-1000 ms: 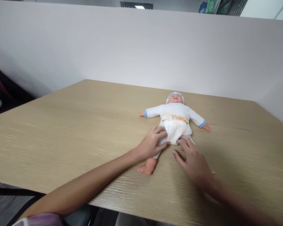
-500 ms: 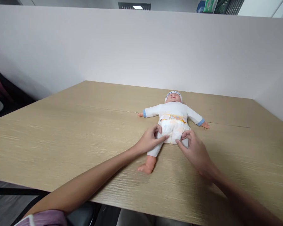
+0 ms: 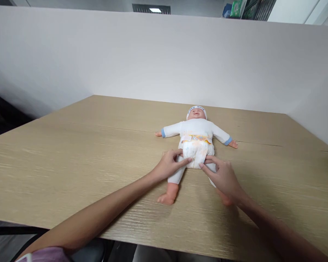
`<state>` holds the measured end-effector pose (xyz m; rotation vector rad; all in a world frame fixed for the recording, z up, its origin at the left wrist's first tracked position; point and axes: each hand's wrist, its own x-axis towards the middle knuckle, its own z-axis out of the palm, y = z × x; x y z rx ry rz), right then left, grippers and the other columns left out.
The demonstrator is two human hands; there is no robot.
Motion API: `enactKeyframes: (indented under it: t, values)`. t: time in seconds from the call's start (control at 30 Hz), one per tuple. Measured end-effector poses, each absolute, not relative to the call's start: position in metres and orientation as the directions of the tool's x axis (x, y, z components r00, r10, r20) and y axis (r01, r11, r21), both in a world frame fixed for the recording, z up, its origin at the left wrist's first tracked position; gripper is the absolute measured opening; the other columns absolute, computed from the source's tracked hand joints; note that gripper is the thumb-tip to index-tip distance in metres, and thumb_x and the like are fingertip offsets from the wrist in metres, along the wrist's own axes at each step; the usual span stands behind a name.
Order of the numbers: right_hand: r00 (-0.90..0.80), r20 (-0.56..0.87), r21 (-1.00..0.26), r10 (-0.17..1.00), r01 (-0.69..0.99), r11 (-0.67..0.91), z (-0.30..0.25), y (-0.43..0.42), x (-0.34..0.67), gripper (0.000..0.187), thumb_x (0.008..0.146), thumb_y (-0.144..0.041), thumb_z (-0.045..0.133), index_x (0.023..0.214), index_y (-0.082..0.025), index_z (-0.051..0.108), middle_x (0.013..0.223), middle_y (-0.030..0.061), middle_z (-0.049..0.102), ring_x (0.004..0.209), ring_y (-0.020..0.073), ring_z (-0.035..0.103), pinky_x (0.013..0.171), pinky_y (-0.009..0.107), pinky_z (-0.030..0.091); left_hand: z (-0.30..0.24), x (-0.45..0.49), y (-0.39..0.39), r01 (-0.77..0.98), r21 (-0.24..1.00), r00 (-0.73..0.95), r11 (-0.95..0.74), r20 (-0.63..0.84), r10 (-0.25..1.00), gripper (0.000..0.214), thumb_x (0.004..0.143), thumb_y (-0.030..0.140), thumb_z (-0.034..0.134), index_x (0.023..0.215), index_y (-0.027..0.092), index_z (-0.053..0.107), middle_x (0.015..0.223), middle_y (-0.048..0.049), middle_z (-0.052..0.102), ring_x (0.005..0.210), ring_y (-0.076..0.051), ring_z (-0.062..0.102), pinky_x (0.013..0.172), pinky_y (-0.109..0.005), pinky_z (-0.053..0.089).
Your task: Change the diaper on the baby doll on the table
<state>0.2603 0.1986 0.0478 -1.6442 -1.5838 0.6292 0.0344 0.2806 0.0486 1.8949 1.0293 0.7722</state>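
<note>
A baby doll (image 3: 196,131) in a white top and cap lies on its back on the wooden table (image 3: 79,153), arms spread. A white diaper (image 3: 196,151) with a coloured waistband is wrapped round its hips. My left hand (image 3: 168,164) pinches the diaper's lower left edge by the doll's thigh. My right hand (image 3: 221,176) pinches the lower right edge and covers the doll's other leg. One bare foot (image 3: 165,197) shows below my left wrist.
A white partition wall (image 3: 153,54) runs along the back and right of the table. The table's front edge is close to me. Dark furniture shows past the table's left side.
Both hands have gone from lying spread beside the diaper to pinching its lower edges at the doll's thighs. The view has shifted slightly right.
</note>
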Motion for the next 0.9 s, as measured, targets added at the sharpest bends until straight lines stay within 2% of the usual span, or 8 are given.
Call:
enactKeyframes:
  t: [0.17,0.33,0.47,0.57,0.63,0.73,0.83,0.9]
  values:
    - [0.161,0.062,-0.905,0.985,0.425,-0.012,0.047,0.206,0.262,0.033,0.088,-0.057,0.076,0.094,-0.024,0.076,0.101,0.0049,0.083,0.097,0.0263,0.076,0.086,0.037,0.054,0.036,0.041,0.283,0.136,0.976,0.438,-0.173,0.097,0.893,0.045,0.089,0.062,0.076,0.096,0.018,0.077,0.092,-0.0047,0.074,0.088,-0.023,0.063,0.080,-0.032,0.048]
    - [0.145,-0.057,-0.972,0.988,0.217,-0.088,0.050,0.212,0.267,0.048,0.073,-0.066,0.085,0.089,-0.022,0.073,0.097,0.0078,0.081,0.095,0.0267,0.074,0.082,0.035,0.055,0.034,0.040,0.285,0.016,0.999,0.444,-0.034,0.023,0.896,0.049,0.088,0.066,0.076,0.084,0.017,0.068,0.082,-0.0016,0.065,0.076,-0.017,0.054,0.068,-0.028,0.041]
    - [0.194,0.030,-0.922,0.981,0.385,-0.048,0.053,0.206,0.265,0.042,0.082,-0.062,0.079,0.091,-0.022,0.075,0.092,0.0057,0.080,0.086,0.0235,0.072,0.078,0.033,0.053,0.038,0.036,0.288,0.194,0.953,0.457,-0.231,0.120,0.881,0.049,0.094,0.064,0.070,0.077,0.018,0.067,0.071,0.0011,0.056,0.071,-0.016,0.048,0.065,-0.028,0.037]
    - [0.138,0.113,-0.818,0.984,0.575,0.013,0.054,0.201,0.262,0.038,0.092,-0.059,0.070,0.082,-0.022,0.074,0.076,0.0011,0.075,0.073,0.0200,0.066,0.072,0.031,0.047,0.041,0.033,0.289,0.319,0.865,0.501,-0.387,0.193,0.844,0.045,0.096,0.060,0.069,0.077,0.018,0.072,0.074,-0.0010,0.063,0.078,-0.019,0.055,0.073,-0.031,0.044]
    - [0.103,0.129,-0.794,0.986,0.607,0.040,0.055,0.199,0.260,0.041,0.094,-0.058,0.066,0.076,-0.022,0.071,0.072,-0.0005,0.070,0.071,0.0190,0.062,0.068,0.029,0.045,0.042,0.033,0.290,0.309,0.873,0.510,-0.377,0.183,0.840,0.041,0.094,0.059,0.071,0.085,0.019,0.077,0.087,-0.0037,0.073,0.088,-0.023,0.063,0.082,-0.034,0.050]
    - [0.114,0.089,-0.849,0.989,0.528,0.016,0.055,0.202,0.261,0.043,0.094,-0.062,0.066,0.079,-0.022,0.071,0.076,-0.0004,0.071,0.074,0.0195,0.062,0.068,0.029,0.045,0.043,0.033,0.290,0.235,0.930,0.538,-0.282,0.117,0.835,0.040,0.094,0.059,0.071,0.100,0.020,0.080,0.107,-0.0065,0.080,0.103,-0.028,0.069,0.095,-0.039,0.054]
    - [0.075,0.027,-0.900,0.997,0.436,-0.008,0.055,0.207,0.266,0.049,0.091,-0.069,0.065,0.078,-0.022,0.070,0.076,0.0002,0.069,0.071,0.0195,0.060,0.064,0.029,0.044,0.045,0.034,0.290,0.169,0.969,0.570,-0.179,0.053,0.820,0.041,0.094,0.059,0.071,0.105,0.021,0.080,0.112,-0.0075,0.081,0.109,-0.030,0.071,0.098,-0.041,0.056]
    - [0.048,0.024,-0.893,0.999,0.449,0.000,0.055,0.207,0.271,0.052,0.093,-0.071,0.062,0.076,-0.023,0.068,0.070,-0.0013,0.063,0.064,0.0175,0.054,0.057,0.028,0.039,0.046,0.033,0.290,0.147,0.977,0.575,-0.155,0.043,0.817,0.042,0.093,0.060,0.072,0.107,0.021,0.081,0.113,-0.0086,0.081,0.110,-0.032,0.072,0.098,-0.043,0.057]
